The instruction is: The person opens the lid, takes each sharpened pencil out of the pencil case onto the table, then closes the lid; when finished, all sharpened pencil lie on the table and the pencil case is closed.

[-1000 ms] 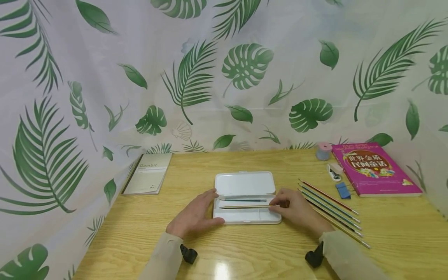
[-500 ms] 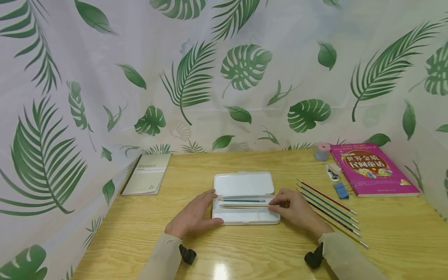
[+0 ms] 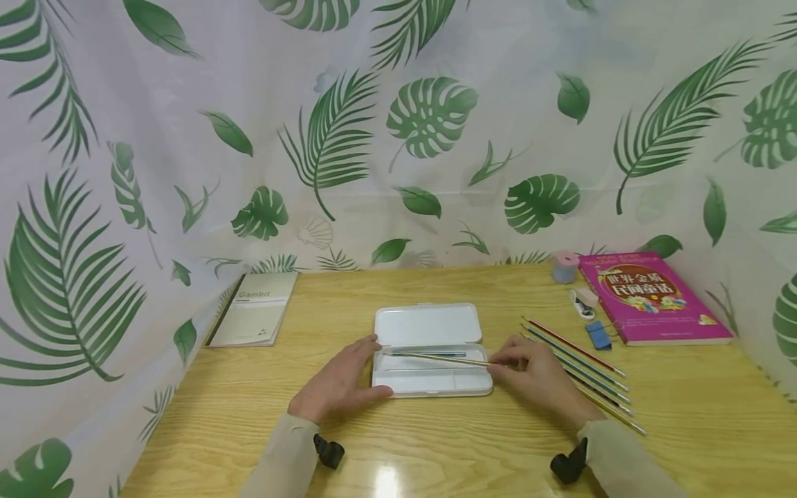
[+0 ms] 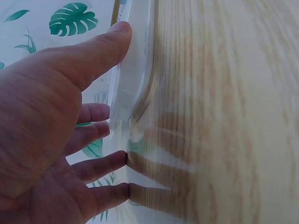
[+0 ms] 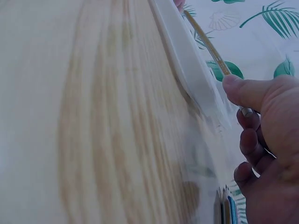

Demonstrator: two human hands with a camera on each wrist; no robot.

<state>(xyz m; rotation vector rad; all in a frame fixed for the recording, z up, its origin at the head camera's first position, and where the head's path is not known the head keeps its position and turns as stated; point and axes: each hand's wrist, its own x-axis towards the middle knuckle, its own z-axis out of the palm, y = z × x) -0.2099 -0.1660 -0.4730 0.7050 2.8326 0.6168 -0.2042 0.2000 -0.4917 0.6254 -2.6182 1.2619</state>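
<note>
The right hand (image 3: 535,377) pinches the end of a gold pencil (image 3: 438,357), which lies slanted across the tray of the open white pencil case (image 3: 431,377), over a blue pen (image 3: 429,353) inside it. The left hand (image 3: 339,384) rests with relaxed fingers against the case's left end, thumb on its front edge. Right of the case, more pencils (image 3: 585,366) lie on the wooden worktop (image 3: 436,443), near a pink book (image 3: 650,297); a notebook (image 3: 252,308) lies far left.

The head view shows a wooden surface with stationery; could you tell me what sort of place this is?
Probably a study desk in a curtained-off nook. A white pencil case lies open between the hands, with loose pencils, a notebook and a pink book on the wooden tabletop, and a leaf-print curtain behind.
</note>
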